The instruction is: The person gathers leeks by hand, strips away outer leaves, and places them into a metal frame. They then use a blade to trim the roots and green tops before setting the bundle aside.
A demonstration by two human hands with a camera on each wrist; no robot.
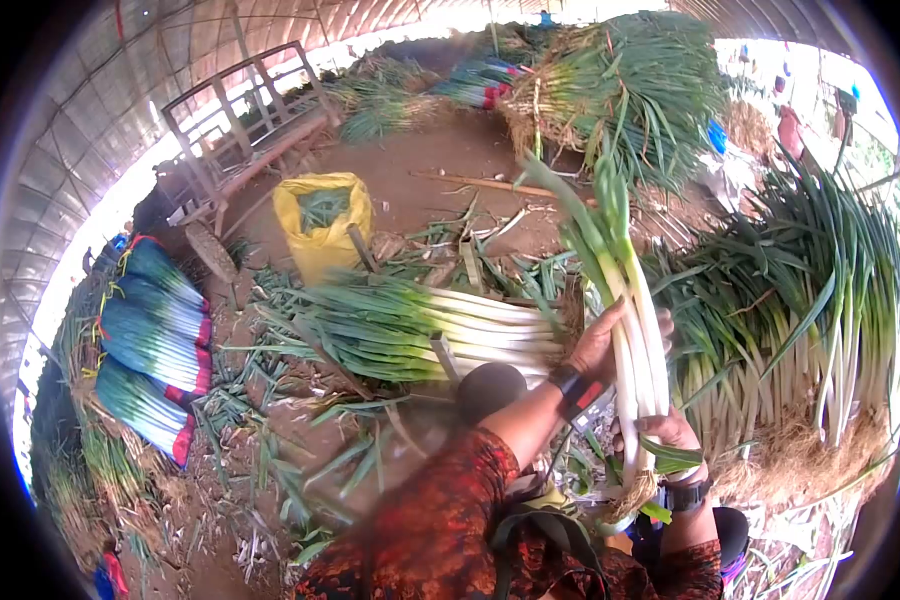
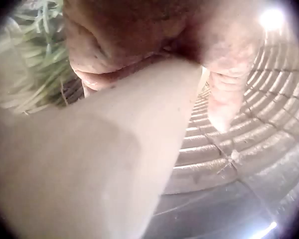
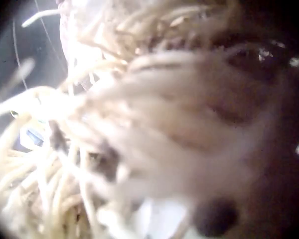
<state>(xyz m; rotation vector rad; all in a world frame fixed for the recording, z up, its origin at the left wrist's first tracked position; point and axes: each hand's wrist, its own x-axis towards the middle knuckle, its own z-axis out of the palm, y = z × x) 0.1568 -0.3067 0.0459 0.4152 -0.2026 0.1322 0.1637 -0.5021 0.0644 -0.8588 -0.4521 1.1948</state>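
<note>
Upright in front of the person's body are a few long green onions [image 1: 628, 350], white stalks below and green leaves above. Around the upper white part, the left hand [image 1: 595, 350] grips them. The right hand [image 1: 673, 430] holds the same stalks lower down, close above the hanging roots [image 1: 638, 490]. A loose green leaf [image 1: 670, 457] bends across near the right fingers. In the left wrist view a white stalk [image 2: 114, 129] runs out from under the left hand [image 2: 154, 40]. Pale roots [image 3: 124, 114] fill the right wrist view, blurred, and the right hand is hard to make out there.
Trimmed green onions [image 1: 490, 325] lie piled to the left of the hands. An untrimmed heap with roots [image 1: 780, 340] stands at right. Red-banded bundles [image 1: 155, 340] lie far left. Behind are a yellow sack [image 1: 320, 230], a metal-framed cart [image 1: 255, 140] and another heap [image 1: 620, 95].
</note>
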